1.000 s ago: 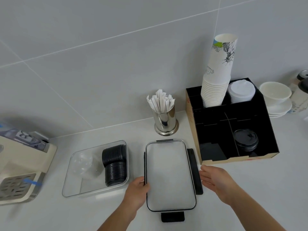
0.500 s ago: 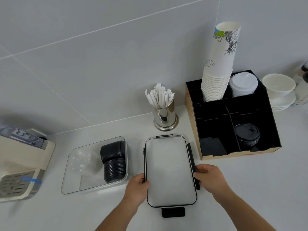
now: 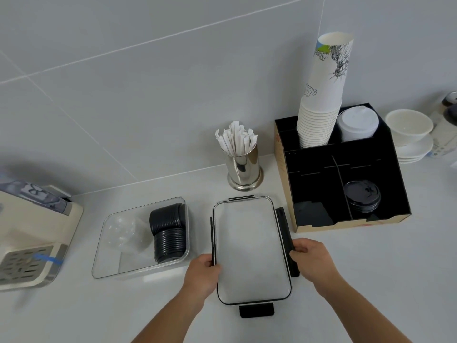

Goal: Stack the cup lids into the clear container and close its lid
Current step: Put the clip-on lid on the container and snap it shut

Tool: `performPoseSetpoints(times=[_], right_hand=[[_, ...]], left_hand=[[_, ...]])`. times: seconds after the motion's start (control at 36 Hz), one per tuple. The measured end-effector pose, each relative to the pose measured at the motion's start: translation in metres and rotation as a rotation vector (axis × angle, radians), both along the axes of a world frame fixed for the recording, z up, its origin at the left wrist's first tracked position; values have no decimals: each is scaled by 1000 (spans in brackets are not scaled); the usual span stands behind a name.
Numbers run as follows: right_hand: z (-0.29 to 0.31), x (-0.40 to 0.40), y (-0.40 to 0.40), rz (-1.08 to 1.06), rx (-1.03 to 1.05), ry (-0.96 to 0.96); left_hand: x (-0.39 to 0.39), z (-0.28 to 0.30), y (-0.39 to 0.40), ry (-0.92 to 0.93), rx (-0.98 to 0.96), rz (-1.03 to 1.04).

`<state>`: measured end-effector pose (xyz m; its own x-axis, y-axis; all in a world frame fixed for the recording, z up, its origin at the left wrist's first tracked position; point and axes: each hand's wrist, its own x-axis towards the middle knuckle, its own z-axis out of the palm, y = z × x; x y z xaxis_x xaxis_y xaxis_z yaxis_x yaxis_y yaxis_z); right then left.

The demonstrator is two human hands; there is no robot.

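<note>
The clear container point(image 3: 106, 253) sits open on the white counter, left of centre. Inside it, at its right end, lie two rows of stacked black cup lids point(image 3: 168, 233), with some clear domed lids point(image 3: 123, 231) beside them. Its flat lid point(image 3: 249, 248), clear with black clip flaps, lies on the counter to the right of it. My left hand point(image 3: 202, 271) grips the lid's left edge and my right hand point(image 3: 309, 256) grips its right edge at the black side flap.
A black organiser box point(image 3: 346, 219) at the right holds paper cups point(image 3: 321, 100), white lids point(image 3: 357, 123) and black lids point(image 3: 362, 195). A steel cup of wrapped sticks point(image 3: 241, 159) stands behind the lid. White bowls point(image 3: 410, 134) sit far right, a cream machine point(image 3: 29, 243) far left.
My right hand has moved in from beside the lid and closed on its right edge. My left hand stays on the left edge. The lid is still flat on the counter.
</note>
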<state>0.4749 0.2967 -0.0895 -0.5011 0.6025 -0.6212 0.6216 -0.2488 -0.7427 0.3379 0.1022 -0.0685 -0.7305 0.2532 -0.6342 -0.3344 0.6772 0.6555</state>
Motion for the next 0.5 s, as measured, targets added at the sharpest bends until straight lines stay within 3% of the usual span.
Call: performPoseSetpoints(times=[0.28, 0.5], right_hand=[[20, 0, 1, 97, 168, 37], [49, 11, -10, 12, 213, 134]], left_hand=[[15, 13, -10, 26, 62, 68], [26, 31, -16, -14, 180, 111]])
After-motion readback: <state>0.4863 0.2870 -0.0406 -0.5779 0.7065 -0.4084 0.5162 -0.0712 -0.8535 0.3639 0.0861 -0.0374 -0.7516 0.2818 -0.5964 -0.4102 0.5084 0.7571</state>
